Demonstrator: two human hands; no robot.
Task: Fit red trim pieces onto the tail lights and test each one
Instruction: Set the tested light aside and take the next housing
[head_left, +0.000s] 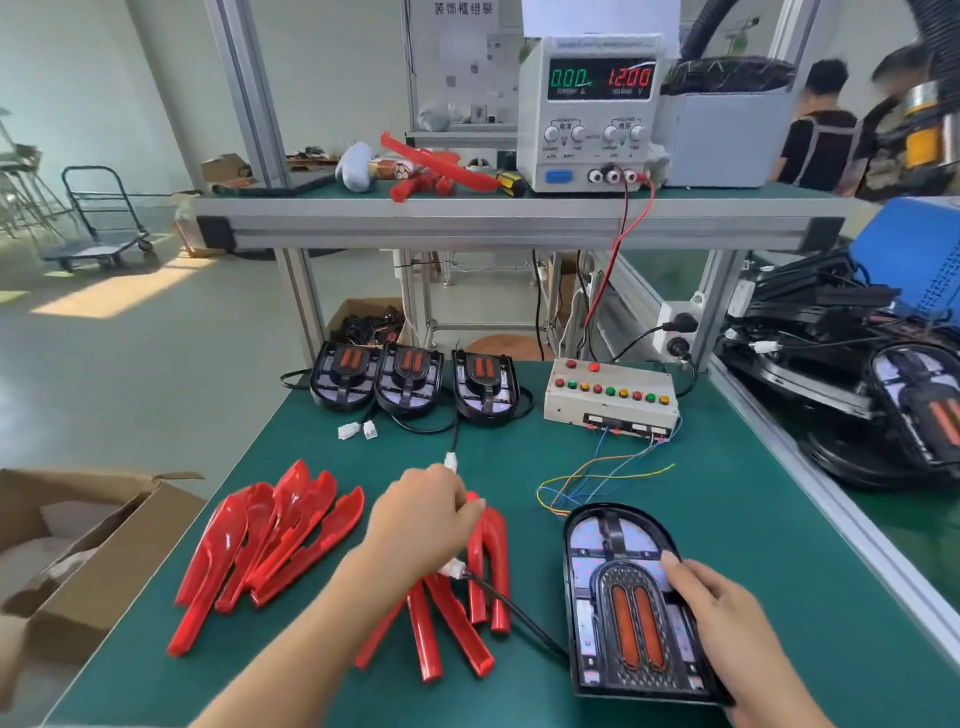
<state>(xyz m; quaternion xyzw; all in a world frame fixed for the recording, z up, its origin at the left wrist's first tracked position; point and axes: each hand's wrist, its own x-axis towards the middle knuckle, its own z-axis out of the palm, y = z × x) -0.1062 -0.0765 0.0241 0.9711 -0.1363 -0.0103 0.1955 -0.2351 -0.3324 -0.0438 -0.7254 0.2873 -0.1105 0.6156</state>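
Trouble from here looks likeliest at the cable: the left hand (423, 512) has its fingers curled around a white plug (451, 461) at its 12 o'clock side, while another white plug (453, 569) on the black cable (519, 618) of the near tail light (631, 605) sits under the wrist, so a tug could drag the lamp or sweep the red trim pieces (457, 618) lying beneath the forearm. The right hand (719, 608) rests on the lamp's 3 o'clock edge, fingers bent over it, steadying it; if that hold slackens, the lamp may slide on the green worktop (779, 519). The lamp lies flat at 5 o'clock of the worktop, black-rimmed and arch-shaped, with two orange bars in the middle and pale panels around; no red trim is on it yet. Three similar lamps (410, 379) stand at 12 o'clock, beside the button box (610, 397).
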